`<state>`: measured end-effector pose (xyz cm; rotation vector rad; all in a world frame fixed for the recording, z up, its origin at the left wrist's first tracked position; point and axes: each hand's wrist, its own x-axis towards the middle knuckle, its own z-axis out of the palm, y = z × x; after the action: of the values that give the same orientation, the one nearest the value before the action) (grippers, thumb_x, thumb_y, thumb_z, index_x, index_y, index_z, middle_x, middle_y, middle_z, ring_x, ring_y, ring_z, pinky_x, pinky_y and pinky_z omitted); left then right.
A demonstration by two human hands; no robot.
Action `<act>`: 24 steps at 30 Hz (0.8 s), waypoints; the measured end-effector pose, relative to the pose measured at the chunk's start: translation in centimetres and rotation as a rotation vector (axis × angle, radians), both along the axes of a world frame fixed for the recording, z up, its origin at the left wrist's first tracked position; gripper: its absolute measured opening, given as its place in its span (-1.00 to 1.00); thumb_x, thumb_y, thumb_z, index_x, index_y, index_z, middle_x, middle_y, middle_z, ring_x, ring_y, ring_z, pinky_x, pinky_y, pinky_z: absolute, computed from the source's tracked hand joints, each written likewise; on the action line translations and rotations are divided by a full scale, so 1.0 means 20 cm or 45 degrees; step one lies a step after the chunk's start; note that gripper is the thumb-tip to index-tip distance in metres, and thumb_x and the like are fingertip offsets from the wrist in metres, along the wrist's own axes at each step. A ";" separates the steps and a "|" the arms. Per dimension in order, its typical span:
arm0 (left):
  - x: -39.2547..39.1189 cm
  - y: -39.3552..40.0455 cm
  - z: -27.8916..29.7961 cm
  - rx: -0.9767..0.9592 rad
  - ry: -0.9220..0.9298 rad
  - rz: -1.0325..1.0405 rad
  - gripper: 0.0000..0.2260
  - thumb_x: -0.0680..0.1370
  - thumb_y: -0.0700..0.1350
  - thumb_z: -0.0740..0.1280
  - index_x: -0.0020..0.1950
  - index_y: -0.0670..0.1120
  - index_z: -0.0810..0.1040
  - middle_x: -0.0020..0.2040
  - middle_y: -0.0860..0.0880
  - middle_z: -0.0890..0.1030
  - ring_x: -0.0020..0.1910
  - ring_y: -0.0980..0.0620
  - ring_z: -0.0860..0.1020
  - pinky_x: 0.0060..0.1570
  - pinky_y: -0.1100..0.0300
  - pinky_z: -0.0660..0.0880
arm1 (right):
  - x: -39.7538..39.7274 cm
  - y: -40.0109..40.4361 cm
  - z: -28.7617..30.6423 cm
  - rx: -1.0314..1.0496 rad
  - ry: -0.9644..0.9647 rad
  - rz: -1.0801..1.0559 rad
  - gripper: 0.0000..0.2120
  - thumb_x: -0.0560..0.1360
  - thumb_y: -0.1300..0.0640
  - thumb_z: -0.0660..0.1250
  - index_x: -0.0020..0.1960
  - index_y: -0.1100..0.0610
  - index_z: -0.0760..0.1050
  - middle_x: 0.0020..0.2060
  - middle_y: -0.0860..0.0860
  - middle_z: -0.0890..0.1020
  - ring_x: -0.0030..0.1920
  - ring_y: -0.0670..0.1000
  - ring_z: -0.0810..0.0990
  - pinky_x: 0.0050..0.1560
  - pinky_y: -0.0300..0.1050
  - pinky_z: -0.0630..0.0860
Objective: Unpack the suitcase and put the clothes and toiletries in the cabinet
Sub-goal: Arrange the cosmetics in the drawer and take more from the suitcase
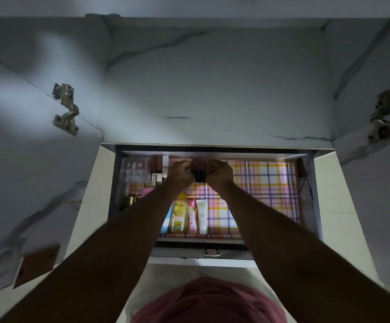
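Note:
An open cabinet drawer [212, 250] lined with pink and yellow plaid paper lies below me. My left hand [180, 174] and my right hand [219, 174] meet at its far middle, both curled round a small dark object [200, 174] between them; what it is I cannot tell. Near the drawer's front lie a yellow Garnier bottle [178, 217], a pink bottle [192, 219] and a white tube [202, 216], side by side. Small cosmetic boxes [142, 170] fill the far left corner.
Two cabinet doors stand open, the left with a metal hinge [65, 108], the right with another hinge [385, 117]. A marble-patterned shelf [212, 89] sits above the drawer. The drawer's right half shows bare plaid liner [268, 190]. A gold cap [132, 200] lies at the left.

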<state>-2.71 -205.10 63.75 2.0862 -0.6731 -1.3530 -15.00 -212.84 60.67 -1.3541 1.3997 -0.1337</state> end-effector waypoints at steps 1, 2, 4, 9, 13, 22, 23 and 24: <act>0.00 0.00 0.01 0.005 0.015 -0.005 -0.65 0.49 -0.23 0.51 0.26 -0.10 0.61 -0.02 -0.12 0.71 -0.05 -0.10 0.70 -0.09 0.07 0.66 | 0.00 0.00 0.00 -0.008 0.010 0.022 -0.66 0.46 0.33 0.50 0.20 0.13 0.70 0.16 0.09 0.72 0.23 0.17 0.65 0.36 0.07 0.55; -0.01 0.01 0.02 0.007 0.025 -0.008 -0.64 0.49 -0.22 0.52 0.28 -0.10 0.60 -0.02 -0.12 0.71 -0.05 -0.09 0.70 -0.12 0.11 0.64 | -0.01 0.00 0.01 -0.011 0.018 0.053 -0.65 0.46 0.33 0.50 0.22 0.11 0.70 0.16 0.07 0.72 0.22 0.15 0.65 0.35 0.06 0.56; -0.02 0.01 0.05 -0.008 0.018 -0.014 -0.61 0.50 -0.21 0.52 0.32 -0.12 0.58 -0.01 -0.10 0.70 -0.02 -0.06 0.69 -0.11 0.16 0.59 | -0.02 0.01 -0.01 -0.040 0.039 0.117 -0.65 0.47 0.28 0.49 0.22 0.06 0.69 0.14 0.05 0.73 0.19 0.15 0.66 0.31 0.10 0.58; -0.06 0.06 0.17 -0.006 0.006 0.099 -0.56 0.53 -0.35 0.43 0.40 -0.18 0.51 0.03 0.01 0.57 0.01 0.03 0.56 0.17 0.01 0.59 | -0.07 0.04 0.02 -0.065 0.011 0.153 -0.65 0.43 0.17 0.55 0.20 0.03 0.67 0.11 -0.01 0.72 0.13 0.10 0.68 0.24 0.10 0.61; -0.07 0.18 0.26 -0.085 0.078 0.228 -0.63 0.51 -0.37 0.43 0.27 -0.10 0.57 0.01 0.02 0.61 0.00 -0.01 0.61 0.07 0.01 0.60 | -0.09 0.11 0.16 -0.169 0.021 0.130 -0.69 0.45 0.25 0.47 0.18 0.08 0.67 0.09 -0.07 0.69 0.05 -0.03 0.62 0.11 -0.18 0.55; -0.01 0.97 0.49 -0.426 0.131 0.590 -0.76 0.62 -0.36 0.30 0.20 -0.12 0.63 0.01 -0.12 0.67 0.00 -0.08 0.61 0.02 0.02 0.59 | 0.10 0.66 0.59 -0.214 -0.299 0.385 -0.84 0.38 0.21 0.39 -0.06 0.08 0.67 -0.26 0.05 0.69 -0.31 0.04 0.64 -0.27 -0.20 0.51; -0.01 1.12 0.52 -0.474 0.119 0.607 -0.76 0.62 -0.37 0.28 0.23 -0.17 0.62 0.01 -0.14 0.67 -0.01 -0.08 0.61 -0.01 0.04 0.58 | 0.14 0.79 0.64 -0.245 -0.350 0.436 -0.86 0.41 0.22 0.41 -0.06 0.08 0.67 -0.24 0.06 0.70 -0.30 0.04 0.64 -0.29 -0.23 0.51; -0.02 1.28 0.54 -0.531 0.105 0.635 -0.75 0.63 -0.36 0.27 0.25 -0.17 0.62 0.02 -0.17 0.68 -0.02 -0.08 0.63 -0.02 0.04 0.58 | 0.17 0.93 0.69 -0.289 -0.375 0.484 -0.89 0.44 0.22 0.43 -0.08 0.06 0.67 -0.23 0.04 0.71 -0.30 0.04 0.65 -0.30 -0.23 0.50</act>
<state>-3.04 -179.49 74.48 1.6998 -0.3284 -0.9189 -11.64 -194.16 74.46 -1.6886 0.8845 -0.2335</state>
